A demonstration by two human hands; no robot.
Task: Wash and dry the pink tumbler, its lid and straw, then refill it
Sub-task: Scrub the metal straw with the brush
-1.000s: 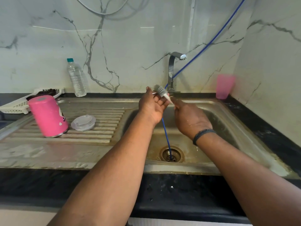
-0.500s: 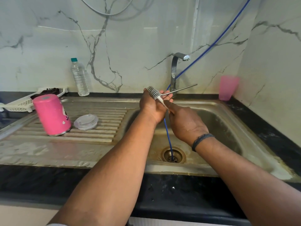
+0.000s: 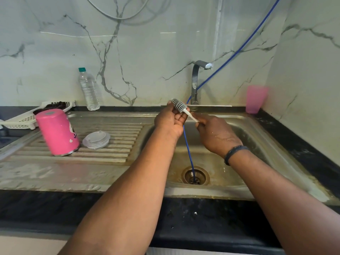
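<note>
Blurred: pink cup (image 3: 256,98) at the far right corner. Hidden behind the hands: middle of the thin metal straw (image 3: 215,106). Cropped at the left edge: white basket (image 3: 24,120), contents unclear.

I see both forearms bare, no sleeves reaching them, and a dark braided band (image 3: 235,151) wraps the right wrist; left wrist carries nothing.

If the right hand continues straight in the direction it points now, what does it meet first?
The right hand points up-left along the brush, so it would probably first meet the left hand, close beside it over the sink; depth is unclear.
</note>
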